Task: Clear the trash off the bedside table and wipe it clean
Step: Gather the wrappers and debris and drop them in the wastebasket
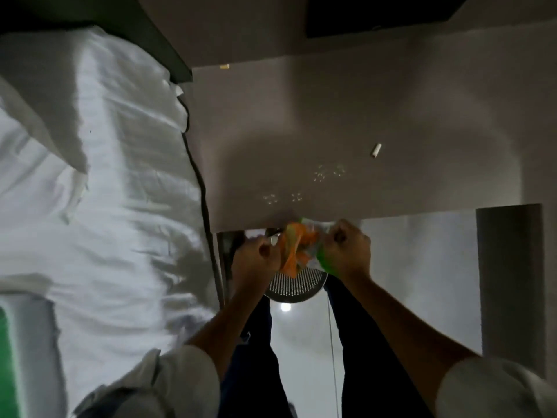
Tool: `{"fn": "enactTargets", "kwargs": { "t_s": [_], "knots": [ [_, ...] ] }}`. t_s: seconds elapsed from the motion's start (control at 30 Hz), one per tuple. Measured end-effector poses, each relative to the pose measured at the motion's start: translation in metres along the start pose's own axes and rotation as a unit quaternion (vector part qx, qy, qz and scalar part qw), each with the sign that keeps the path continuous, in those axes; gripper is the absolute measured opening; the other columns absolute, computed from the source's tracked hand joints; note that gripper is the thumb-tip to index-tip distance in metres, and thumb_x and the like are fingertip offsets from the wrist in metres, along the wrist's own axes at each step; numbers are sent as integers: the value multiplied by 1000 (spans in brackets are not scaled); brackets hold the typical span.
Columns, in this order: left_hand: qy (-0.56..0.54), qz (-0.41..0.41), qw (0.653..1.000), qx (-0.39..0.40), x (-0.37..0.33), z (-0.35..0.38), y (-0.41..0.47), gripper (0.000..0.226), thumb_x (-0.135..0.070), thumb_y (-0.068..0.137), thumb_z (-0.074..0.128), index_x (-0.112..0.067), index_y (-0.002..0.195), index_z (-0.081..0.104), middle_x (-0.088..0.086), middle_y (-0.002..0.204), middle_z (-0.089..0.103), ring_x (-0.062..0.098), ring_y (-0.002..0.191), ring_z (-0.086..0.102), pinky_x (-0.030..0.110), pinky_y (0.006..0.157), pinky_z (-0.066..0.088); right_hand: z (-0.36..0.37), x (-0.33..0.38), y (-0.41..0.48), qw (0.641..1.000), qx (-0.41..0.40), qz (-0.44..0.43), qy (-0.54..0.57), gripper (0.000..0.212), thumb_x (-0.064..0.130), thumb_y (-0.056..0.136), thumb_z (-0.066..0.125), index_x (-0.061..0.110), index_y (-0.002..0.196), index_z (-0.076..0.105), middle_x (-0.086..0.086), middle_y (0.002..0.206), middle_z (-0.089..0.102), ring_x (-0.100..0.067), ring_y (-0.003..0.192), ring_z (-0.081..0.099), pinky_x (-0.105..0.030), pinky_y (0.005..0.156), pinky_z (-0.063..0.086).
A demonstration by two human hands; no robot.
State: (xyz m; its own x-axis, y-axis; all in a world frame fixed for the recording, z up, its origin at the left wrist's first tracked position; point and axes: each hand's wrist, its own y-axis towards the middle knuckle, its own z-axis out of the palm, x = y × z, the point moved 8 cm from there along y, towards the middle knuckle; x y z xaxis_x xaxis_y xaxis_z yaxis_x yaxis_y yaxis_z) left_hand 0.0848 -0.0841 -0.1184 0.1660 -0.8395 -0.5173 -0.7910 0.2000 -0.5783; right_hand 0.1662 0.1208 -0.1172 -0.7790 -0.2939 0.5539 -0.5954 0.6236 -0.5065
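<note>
While both hands [301,254] clutch crumpled wrappers [297,250], perforated bin [297,286] directly beneath, contents unseen

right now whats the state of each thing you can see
left hand: closed on wrappers
right hand: closed on wrappers
wrappers: crumpled, held over bin
bin: below table edge, perforated
bedside table: droplets near front edge
small white piece: lying on table

Grey matt smooth worktop [301,116], laminate-like. Crinkled orange-green glossy plastic wrapper [297,248]. Perforated shiny metal bin [297,286]. White creased cloth bed sheet [105,191]. Glossy pale floor [416,282]. Small white paper-like stub [376,150].
</note>
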Motion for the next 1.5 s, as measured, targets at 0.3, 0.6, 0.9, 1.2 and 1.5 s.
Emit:
{"fn": "enactTargets", "kwargs": {
  "t_s": [0.3, 0.6, 0.9, 1.2, 1.5],
  "knots": [
    [112, -97, 980, 134, 71, 61, -36, 27, -29, 98, 44, -12, 92, 64, 12, 87, 71, 28, 77, 65, 23, 61, 45, 76, -47, -37, 973, 216, 29, -78, 29, 29, 90, 57, 14, 114, 54, 1, 89, 54, -25, 90, 63, -39, 73, 57],
    [78, 37, 991, 107, 1, 46, 20, 28, -28, 97, 47, -16, 115, 64, 6, 108, 72, 16, 95, 64, 28, 80, 48, 10, -23, 18, 994, 76, 8, -73, 18, 18, 90, 43, 13, 88, 61, -5, 81, 67, -26, 80, 67, -27, 63, 51],
    [123, 205, 971, -18, -103, -12, 127, 24, -16, 91, 54, -14, 112, 63, 13, 109, 70, 33, 93, 67, 39, 79, 55, -80, 3, 141, 988, -129, 84, 12, 24, 27, 89, 54, 6, 89, 67, -12, 84, 70, -21, 71, 62, -20, 58, 34],
    [164, 51, 973, -154, -108, -117, 253, 35, -35, 94, 49, -13, 120, 57, 18, 123, 60, 40, 108, 61, 45, 90, 48, -63, -23, 194, 981, -56, 185, 16, 29, 32, 85, 63, 3, 91, 69, -16, 84, 68, -35, 86, 69, -40, 70, 55],
    [225, 99, 964, -102, -121, -125, 315, 34, -41, 94, 48, -21, 121, 51, 19, 118, 63, 40, 110, 58, 46, 90, 47, -61, 22, 173, 996, -79, -13, -48, 18, 26, 90, 61, 10, 90, 69, -13, 91, 73, -20, 73, 58, -28, 67, 45]
  ]
}}
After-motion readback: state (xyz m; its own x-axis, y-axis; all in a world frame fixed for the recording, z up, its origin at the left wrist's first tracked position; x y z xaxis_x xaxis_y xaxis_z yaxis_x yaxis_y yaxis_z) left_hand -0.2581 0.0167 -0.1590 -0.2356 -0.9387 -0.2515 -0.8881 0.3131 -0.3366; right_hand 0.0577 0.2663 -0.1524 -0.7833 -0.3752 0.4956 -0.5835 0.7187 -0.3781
